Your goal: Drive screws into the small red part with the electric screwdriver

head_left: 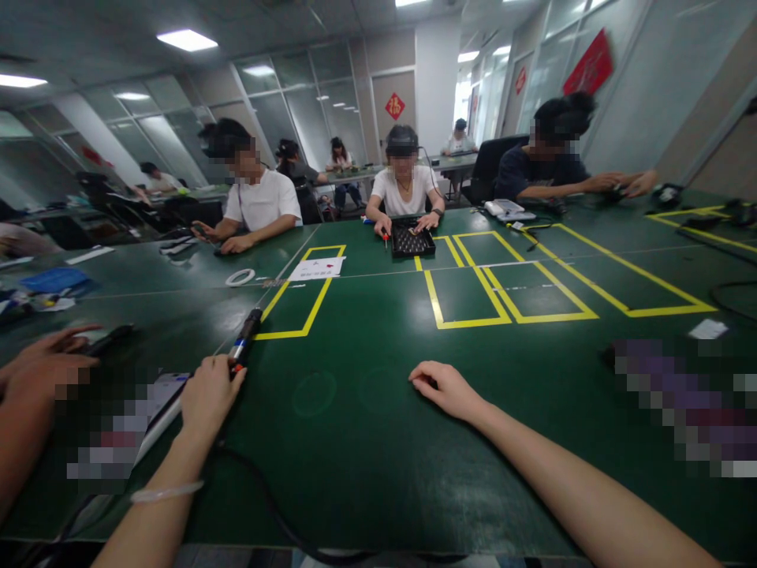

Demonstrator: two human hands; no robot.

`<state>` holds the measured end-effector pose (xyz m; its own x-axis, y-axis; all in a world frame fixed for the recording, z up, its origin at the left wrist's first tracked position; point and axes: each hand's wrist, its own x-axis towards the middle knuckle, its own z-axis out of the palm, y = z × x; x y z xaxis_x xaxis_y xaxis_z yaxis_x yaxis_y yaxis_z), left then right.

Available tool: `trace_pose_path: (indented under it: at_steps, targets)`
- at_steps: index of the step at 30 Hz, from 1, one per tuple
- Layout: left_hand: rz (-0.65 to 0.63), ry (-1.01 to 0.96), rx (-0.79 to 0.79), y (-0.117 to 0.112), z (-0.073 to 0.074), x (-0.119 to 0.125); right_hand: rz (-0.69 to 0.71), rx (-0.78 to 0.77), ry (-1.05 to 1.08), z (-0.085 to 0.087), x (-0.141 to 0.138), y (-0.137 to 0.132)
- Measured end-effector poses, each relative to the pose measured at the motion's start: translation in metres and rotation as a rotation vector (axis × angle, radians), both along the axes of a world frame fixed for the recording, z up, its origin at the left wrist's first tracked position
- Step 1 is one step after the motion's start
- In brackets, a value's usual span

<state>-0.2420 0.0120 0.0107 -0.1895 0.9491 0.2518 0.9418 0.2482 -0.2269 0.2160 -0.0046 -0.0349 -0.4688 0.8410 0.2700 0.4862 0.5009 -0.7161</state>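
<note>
My left hand [208, 394] is closed around a black electric screwdriver [244, 339] that lies pointing away from me on the green table [367, 331]; its black cable [266, 505] trails back toward the near edge. My right hand [445, 388] rests on the bare table top a little right of centre, fingers curled loosely under, with nothing visible in it. A white band sits on my left wrist.
Another person's hand [41, 363] rests at the left edge beside a dark phone. Yellow tape boxes [509, 292] mark the table. Across it, a person works over a black tray [412, 239]; others sit left and right. A tape roll [240, 277] and paper [316, 268] lie nearby.
</note>
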Motion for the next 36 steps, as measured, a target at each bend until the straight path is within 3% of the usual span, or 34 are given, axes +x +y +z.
trace_pose_path:
  at_steps: [4, 7, 10, 13, 16, 19, 23, 26, 30, 36]
  targets:
    - [0.106, -0.029, -0.050, 0.006, 0.012, 0.011, 0.000, 0.004, 0.000, -0.001, -0.001, 0.000]
    - [0.094, -0.095, -0.029, 0.012, 0.029, 0.038, -0.001, 0.010, -0.012, -0.002, -0.001, 0.001]
    - [-0.139, -0.331, 0.006, 0.011, 0.043, 0.092, 0.000, 0.022, -0.032, -0.002, -0.001, 0.002]
    - [-0.545, -0.640, -0.116, 0.002, 0.048, 0.161, 0.010, 0.026, -0.037, -0.001, -0.001, 0.001]
    - [-0.778, -0.743, -0.215, -0.009, 0.044, 0.220, 0.001, -0.005, 0.004, -0.001, 0.000, 0.000]
    - [-0.890, -0.782, -0.267, -0.015, 0.028, 0.252, 0.003, -0.063, 0.087, -0.001, 0.001, -0.002]
    - [-0.873, -0.987, -0.383, -0.015, -0.002, 0.260, 0.037, -0.089, 0.131, -0.004, -0.001, -0.002]
    - [-0.859, -1.171, -0.475, -0.015, -0.016, 0.258, 0.067, -0.071, 0.094, -0.005, -0.003, -0.002]
    - [-0.877, -1.260, -0.523, -0.017, -0.020, 0.258, 0.083, -0.028, 0.060, -0.004, -0.003, -0.002]
    - [-0.841, -1.334, -0.468, -0.017, -0.021, 0.259, 0.034, -0.102, 0.118, -0.006, -0.001, -0.002]
